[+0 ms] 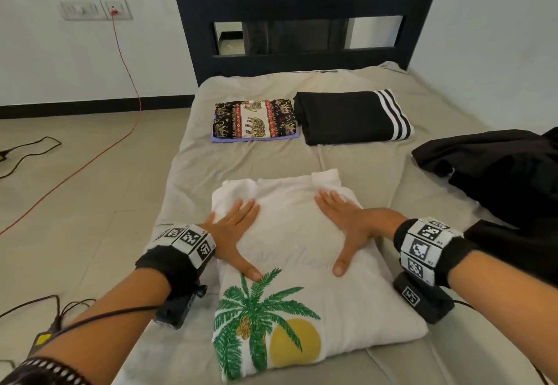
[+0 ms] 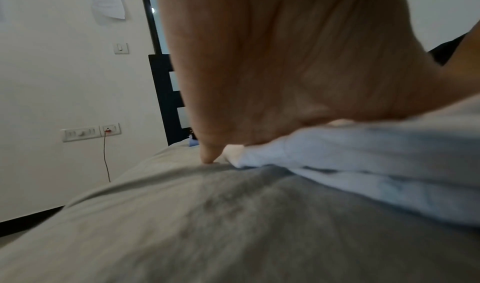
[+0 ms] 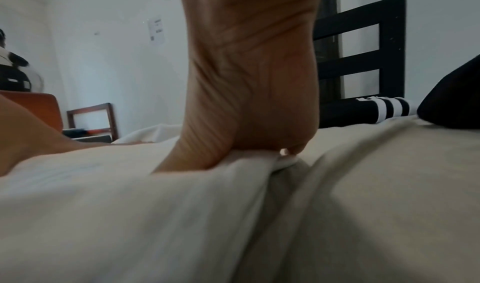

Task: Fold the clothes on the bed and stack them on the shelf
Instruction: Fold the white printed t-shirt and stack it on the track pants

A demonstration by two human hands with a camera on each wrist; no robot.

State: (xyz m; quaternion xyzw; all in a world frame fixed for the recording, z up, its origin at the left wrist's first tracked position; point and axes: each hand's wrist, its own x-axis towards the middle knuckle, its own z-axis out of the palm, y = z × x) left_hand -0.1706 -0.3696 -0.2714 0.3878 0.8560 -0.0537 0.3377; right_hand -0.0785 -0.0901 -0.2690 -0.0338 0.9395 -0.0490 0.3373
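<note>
A folded white T-shirt (image 1: 290, 242) with a green palm and yellow sun print lies on the near part of the bed (image 1: 241, 161). My left hand (image 1: 234, 230) lies flat on its left side, fingers straight and thumb spread. My right hand (image 1: 347, 221) presses flat on its right side the same way. In the left wrist view my left hand (image 2: 285, 72) rests on the white T-shirt (image 2: 363, 164). The right wrist view has my right hand (image 3: 246, 82) pushing down on the white T-shirt (image 3: 130, 184). Farther back sit a folded elephant-print garment (image 1: 255, 120) and a folded black garment with white stripes (image 1: 353, 117).
A loose black garment (image 1: 498, 173) lies crumpled at the bed's right edge. The dark headboard (image 1: 305, 13) stands behind the bed. On the floor to the left run a red cable (image 1: 126, 82) and black cables (image 1: 27, 149). A wall socket (image 1: 116, 10) is at upper left.
</note>
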